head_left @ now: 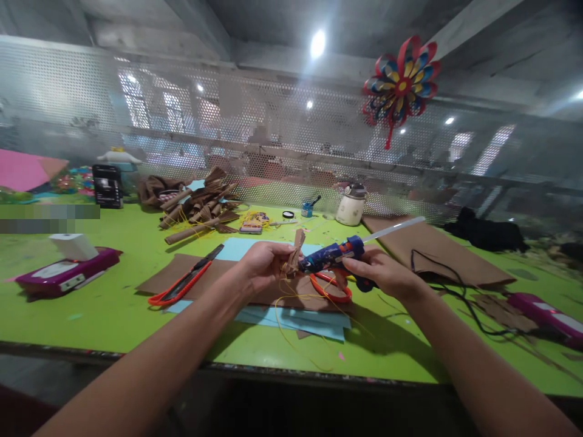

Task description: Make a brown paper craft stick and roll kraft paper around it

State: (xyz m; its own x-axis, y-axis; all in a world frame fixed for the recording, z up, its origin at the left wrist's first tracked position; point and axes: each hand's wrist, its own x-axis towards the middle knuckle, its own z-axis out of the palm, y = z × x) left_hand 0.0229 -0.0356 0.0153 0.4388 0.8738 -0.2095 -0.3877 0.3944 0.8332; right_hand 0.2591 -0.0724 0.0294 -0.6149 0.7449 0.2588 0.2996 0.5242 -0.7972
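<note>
So the brown paper twist [299,240] is pinched in the left hand's grip [259,267], roughly upright over the tabletop's [255,352] near edge, around mid-length. The glue gun [334,252] is right beside it, clasped in the right hand's grip [385,270], nozzle aimed left at the twist's lower part; can't tell if they touch. Gun's long axis slants up rightward, clear glue stick [396,229] poking out back. Scissors [189,279] lie left, paper rolls [200,209] toward the far edge, perforated screen [282,121] behind.
</note>
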